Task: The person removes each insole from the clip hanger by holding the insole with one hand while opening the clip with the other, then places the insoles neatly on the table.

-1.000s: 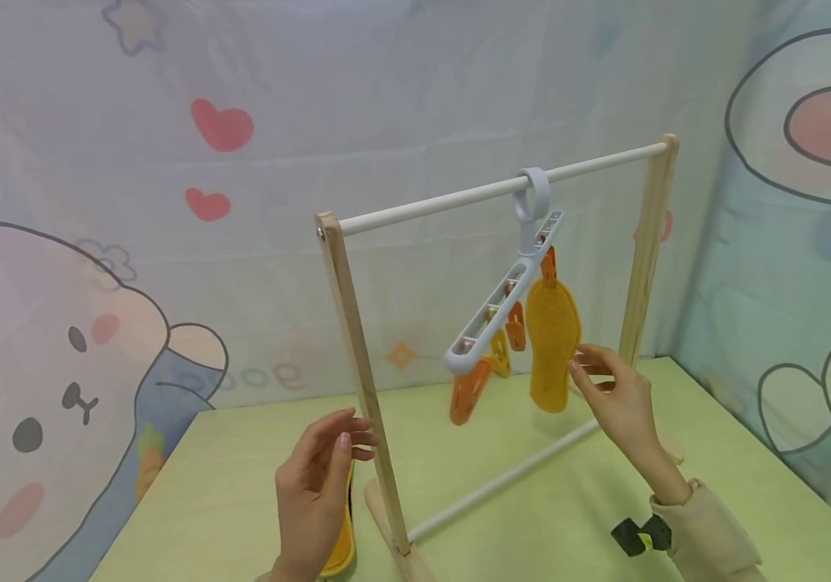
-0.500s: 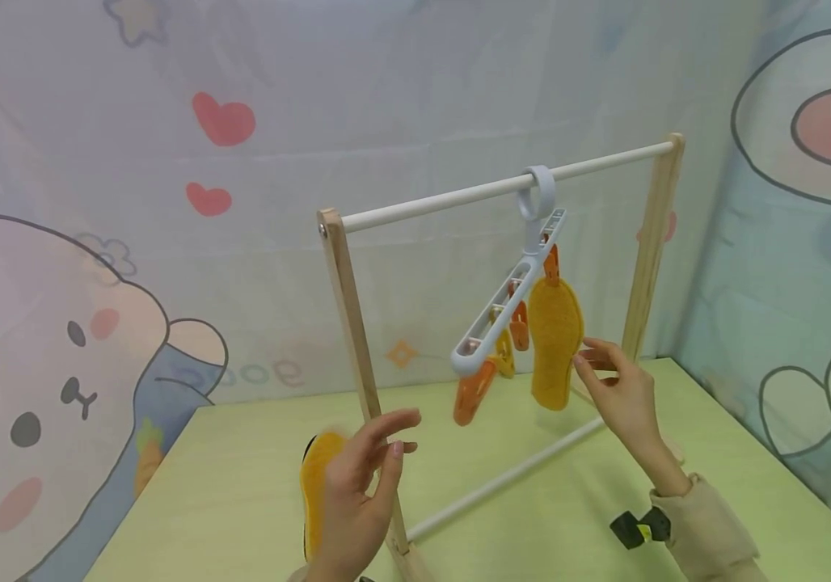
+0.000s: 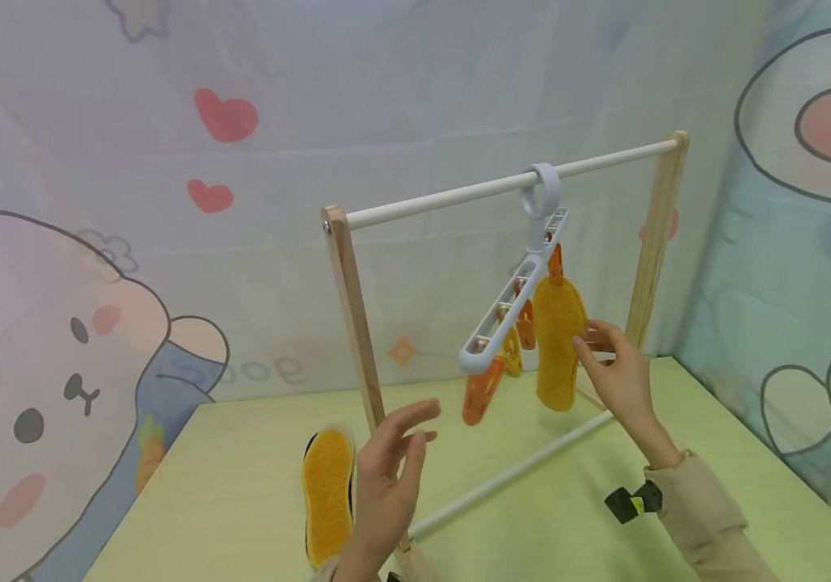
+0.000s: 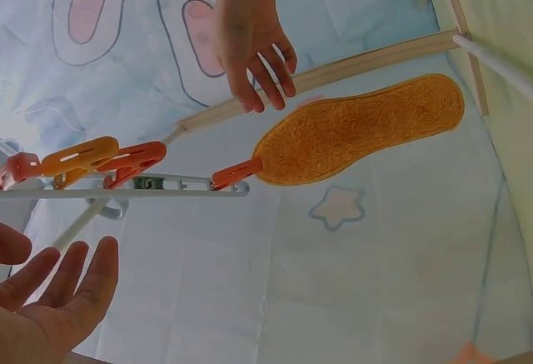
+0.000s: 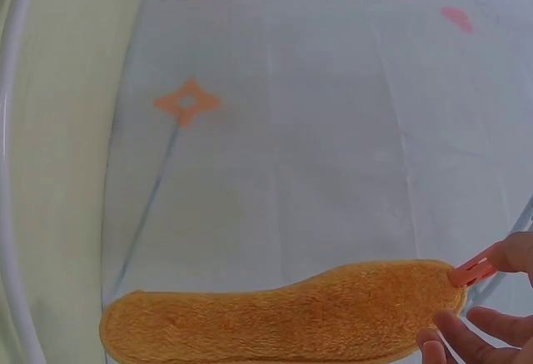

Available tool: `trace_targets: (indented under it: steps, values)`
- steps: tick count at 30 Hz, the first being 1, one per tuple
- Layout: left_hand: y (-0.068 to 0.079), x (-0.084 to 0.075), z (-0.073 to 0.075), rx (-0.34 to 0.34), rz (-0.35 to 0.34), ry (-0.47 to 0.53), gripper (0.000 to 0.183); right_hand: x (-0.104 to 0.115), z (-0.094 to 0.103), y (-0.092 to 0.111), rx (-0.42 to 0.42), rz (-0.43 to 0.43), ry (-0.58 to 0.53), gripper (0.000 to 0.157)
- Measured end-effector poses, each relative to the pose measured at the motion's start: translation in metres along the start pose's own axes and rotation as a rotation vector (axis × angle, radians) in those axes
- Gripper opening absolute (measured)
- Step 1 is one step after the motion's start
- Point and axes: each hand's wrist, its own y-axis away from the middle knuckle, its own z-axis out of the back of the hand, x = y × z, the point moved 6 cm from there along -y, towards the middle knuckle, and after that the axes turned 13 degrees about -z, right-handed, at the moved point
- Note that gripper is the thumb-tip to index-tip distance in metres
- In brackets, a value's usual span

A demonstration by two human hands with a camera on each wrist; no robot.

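Observation:
A fuzzy yellow-orange insole (image 3: 558, 347) hangs upright from an orange clip (image 3: 555, 263) at the far end of a pale grey clip hanger (image 3: 510, 303). Beside its right edge is my right hand (image 3: 617, 376), fingers loosely bent. Whether they touch the insole I cannot tell; in the left wrist view that hand (image 4: 256, 43) looks slightly apart from it. My left hand (image 3: 390, 477) is raised with relaxed fingers and holds nothing, in front of the rack's left post. Left of it, a second yellow insole (image 3: 328, 497) with a dark edge lies on the table.
The hanger hooks over the top rail (image 3: 452, 196) of a wooden rack. Several other clips hang from it, among them an orange one (image 3: 482, 392) at the near end. A lower white bar (image 3: 513, 473) crosses the green table (image 3: 241, 461); printed cloth stands behind.
My left hand has moved right, uncovering the insole on the table. The hanger and hanging insole have turned and shifted slightly right. My right hand stays beside that insole.

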Motion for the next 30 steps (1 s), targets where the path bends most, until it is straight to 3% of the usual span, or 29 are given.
trace_targets:
  steps: [5, 7, 15, 20, 25, 30]
  values:
    - [-0.001, 0.006, -0.006, -0.024, 0.004, -0.019, 0.028, 0.000, 0.000, -0.005, 0.001, -0.011, -0.004, 0.041]
    - [-0.001, 0.010, -0.008, -0.030, 0.037, -0.027, 0.027, 0.001, 0.000, -0.006, -0.004, -0.006, -0.015, 0.040]
    - [0.006, 0.034, -0.015, -0.044, 0.283, -0.019, 0.021, 0.004, -0.003, -0.012, -0.005, 0.012, -0.008, 0.041]
    - [0.009, 0.050, -0.021, -0.047, 0.446, 0.056, 0.020, 0.006, -0.003, -0.015, -0.001, 0.002, 0.003, 0.044]
    - [0.007, 0.061, -0.030, -0.042, 0.466, 0.098, 0.021, 0.011, -0.004, -0.020, 0.016, -0.015, 0.016, 0.045]
    - [-0.004, 0.057, -0.037, -0.003, 0.521, 0.019, 0.019, 0.017, -0.006, -0.030, 0.044, -0.031, 0.005, 0.046]
